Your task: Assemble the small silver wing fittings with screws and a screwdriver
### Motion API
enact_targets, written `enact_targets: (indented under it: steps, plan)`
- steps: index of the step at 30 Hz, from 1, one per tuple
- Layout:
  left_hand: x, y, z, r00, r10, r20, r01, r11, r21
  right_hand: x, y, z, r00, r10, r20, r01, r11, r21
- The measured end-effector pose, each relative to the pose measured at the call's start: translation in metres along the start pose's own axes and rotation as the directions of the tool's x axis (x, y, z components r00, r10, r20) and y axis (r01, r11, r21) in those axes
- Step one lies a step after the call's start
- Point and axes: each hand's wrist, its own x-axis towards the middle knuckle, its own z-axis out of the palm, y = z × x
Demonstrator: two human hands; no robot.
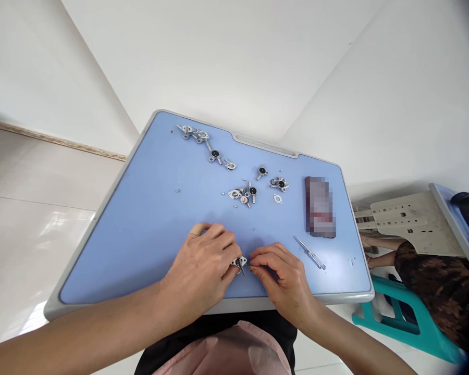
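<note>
Pinched in the left hand [204, 260] is a metal part [239, 262], the right hand's [284, 277] hold unclear, pixelated slab [320, 207] unreadable.

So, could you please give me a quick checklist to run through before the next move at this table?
1. Metal part held: ok, it sits between the thumb and fingers of the left hand.
2. Right hand close by: ok, its fingertips are just beside that part.
3. Something small in the right hand's grip: cannot tell, too small to make out.
4. Screwdriver in hand: not ok, it lies on the table, to the right of the right hand.
5. Tiny loose bits gathered together: not ok, they lie scattered over the tabletop.
</note>
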Motion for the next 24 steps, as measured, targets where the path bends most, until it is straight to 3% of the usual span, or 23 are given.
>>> enact_targets:
  steps: [8, 18, 24]
  plan:
    - [0.0, 0.001, -0.002, 1.0, 0.005, 0.013, -0.005, 1.0, 0.008, 0.009, -0.001, 0.0, 0.993, -0.119, -0.016, 0.116, 0.984, -0.132]
    - [0.001, 0.001, -0.001, 0.999, 0.038, -0.003, -0.037, 0.997, 0.063, 0.018, -0.006, -0.007, 0.973, -0.222, 0.072, 0.233, 0.937, -0.259]
    - [0.002, 0.001, -0.001, 0.999, 0.036, 0.001, -0.036, 0.997, 0.069, 0.023, -0.011, -0.012, 0.942, -0.288, 0.172, 0.334, 0.848, -0.411]
